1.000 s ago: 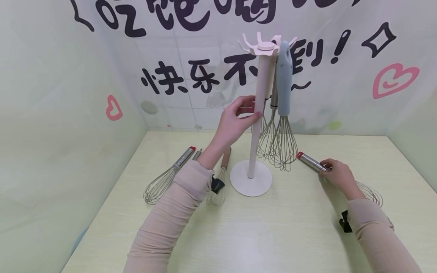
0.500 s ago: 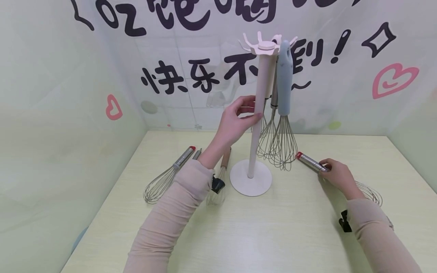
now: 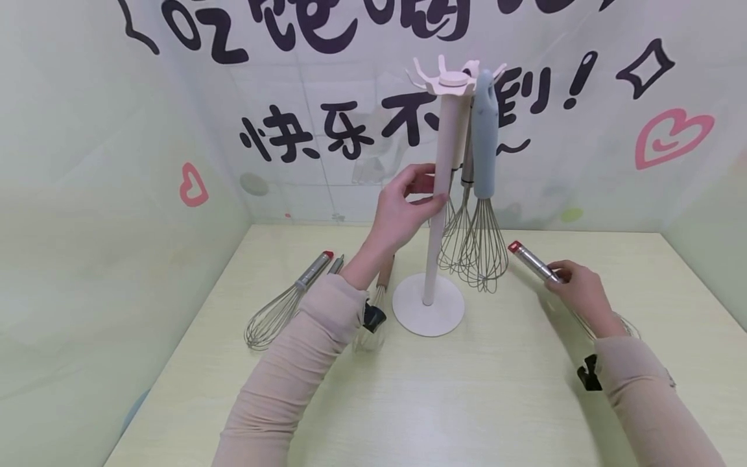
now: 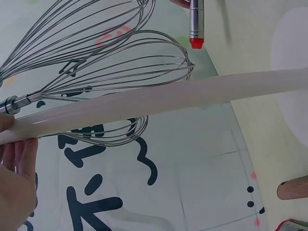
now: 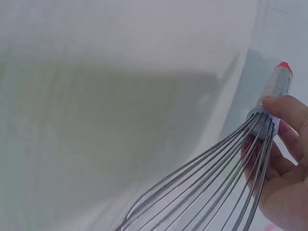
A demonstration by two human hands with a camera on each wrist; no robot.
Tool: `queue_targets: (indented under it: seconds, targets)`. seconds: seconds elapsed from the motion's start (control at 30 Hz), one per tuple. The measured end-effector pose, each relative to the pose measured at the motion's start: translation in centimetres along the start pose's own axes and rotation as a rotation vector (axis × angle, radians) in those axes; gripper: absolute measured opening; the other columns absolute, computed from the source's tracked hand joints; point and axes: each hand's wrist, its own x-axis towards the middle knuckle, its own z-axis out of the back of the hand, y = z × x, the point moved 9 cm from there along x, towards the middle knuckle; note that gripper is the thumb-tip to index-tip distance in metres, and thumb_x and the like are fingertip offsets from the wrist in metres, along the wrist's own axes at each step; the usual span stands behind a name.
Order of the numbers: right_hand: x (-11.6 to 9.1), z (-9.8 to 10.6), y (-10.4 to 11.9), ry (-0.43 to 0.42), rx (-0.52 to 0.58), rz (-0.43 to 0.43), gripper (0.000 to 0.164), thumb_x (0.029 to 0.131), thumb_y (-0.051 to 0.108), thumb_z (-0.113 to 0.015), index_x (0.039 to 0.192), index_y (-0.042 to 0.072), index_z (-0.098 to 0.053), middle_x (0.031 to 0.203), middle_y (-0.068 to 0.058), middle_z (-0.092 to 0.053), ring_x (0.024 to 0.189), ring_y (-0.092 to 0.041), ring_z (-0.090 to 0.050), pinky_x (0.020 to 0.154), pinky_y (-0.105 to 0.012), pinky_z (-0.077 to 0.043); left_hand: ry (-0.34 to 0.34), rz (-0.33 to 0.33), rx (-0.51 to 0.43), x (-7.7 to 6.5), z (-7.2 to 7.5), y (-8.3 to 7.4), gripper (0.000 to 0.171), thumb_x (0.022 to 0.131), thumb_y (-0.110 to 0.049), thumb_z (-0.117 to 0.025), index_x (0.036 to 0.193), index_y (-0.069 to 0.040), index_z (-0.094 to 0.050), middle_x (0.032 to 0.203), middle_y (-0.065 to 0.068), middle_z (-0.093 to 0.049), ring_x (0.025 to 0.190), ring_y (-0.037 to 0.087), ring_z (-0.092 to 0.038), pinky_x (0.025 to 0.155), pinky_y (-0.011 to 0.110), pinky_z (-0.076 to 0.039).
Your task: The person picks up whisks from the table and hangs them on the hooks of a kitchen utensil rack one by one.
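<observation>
My left hand (image 3: 404, 202) grips the pole of a pale pink rack (image 3: 447, 143), which stands upright on a round base and has a ring of hooks on top. From its right side hang several whisks, the nearest a blue-handled whisk (image 3: 485, 136). At the right, my right hand (image 3: 580, 295) holds a steel whisk (image 3: 530, 261) with a red tip by the lower end of its handle. In the right wrist view its wire loops (image 5: 211, 178) spread toward the camera, with thumb and fingers around the handle's base. The handle tilts up above the table.
On the left of the table (image 3: 467, 402) lie a red-tipped steel whisk (image 3: 286, 305) and a brown-handled whisk (image 3: 384, 279). Another grey handle (image 3: 337, 263) shows partly behind the left forearm. A printed backdrop (image 3: 344, 188) closes off the rear.
My right hand has raised the red-tipped end of the steel whisk off the table, tilting it upward. The left hand keeps its hold on the pole.
</observation>
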Motion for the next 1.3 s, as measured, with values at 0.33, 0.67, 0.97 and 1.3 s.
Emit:
queue_targets:
  seconds: [0.33,0.67,0.97,1.3]
  targets:
    - [0.4,2.5,2.0,-0.095,0.038,-0.002,0.041,0.091,0.015,-0.063,0.125,-0.006,-0.054,0.112,-0.034,-0.061,0.077,-0.009,-0.057,0.059,-0.015,-0.045,-0.013,-0.019,0.027,0.1,0.2,-0.2,0.039,0.085,0.001,-0.065,0.123,0.003,-0.057,0.108,0.022,-0.064,0.100,0.029,-0.061,0.087,0.023,-0.058]
    - [0.2,4.3,4.1,-0.139,0.138,-0.038,0.048,0.092,0.021,-0.061,0.132,-0.003,-0.050,0.119,-0.031,-0.060,0.071,0.019,-0.042,0.060,-0.003,-0.042,-0.015,-0.025,0.077,0.0,0.2,-0.3,0.037,0.085,-0.004,-0.067,0.121,0.000,-0.059,0.107,0.019,-0.066,0.099,0.027,-0.064,0.083,0.024,-0.057]
    - [0.2,6.5,6.2,-0.208,0.218,-0.052,0.054,0.093,0.029,-0.061,0.137,0.002,-0.047,0.129,-0.023,-0.056,0.080,0.019,-0.043,0.067,0.000,-0.040,-0.014,-0.016,0.097,0.1,0.2,-0.2,0.036,0.085,-0.006,-0.069,0.120,-0.002,-0.060,0.107,0.018,-0.067,0.098,0.026,-0.065,0.082,0.023,-0.055]
    - [-0.3,8.0,8.8,-0.238,0.307,-0.053,0.058,0.091,0.036,-0.063,0.140,0.010,-0.045,0.122,0.001,-0.055,0.091,0.011,-0.049,0.074,0.000,-0.042,-0.022,-0.016,0.092,0.1,0.2,-0.3,0.037,0.085,-0.005,-0.069,0.120,-0.001,-0.060,0.107,0.019,-0.067,0.097,0.027,-0.064,0.081,0.025,-0.056]
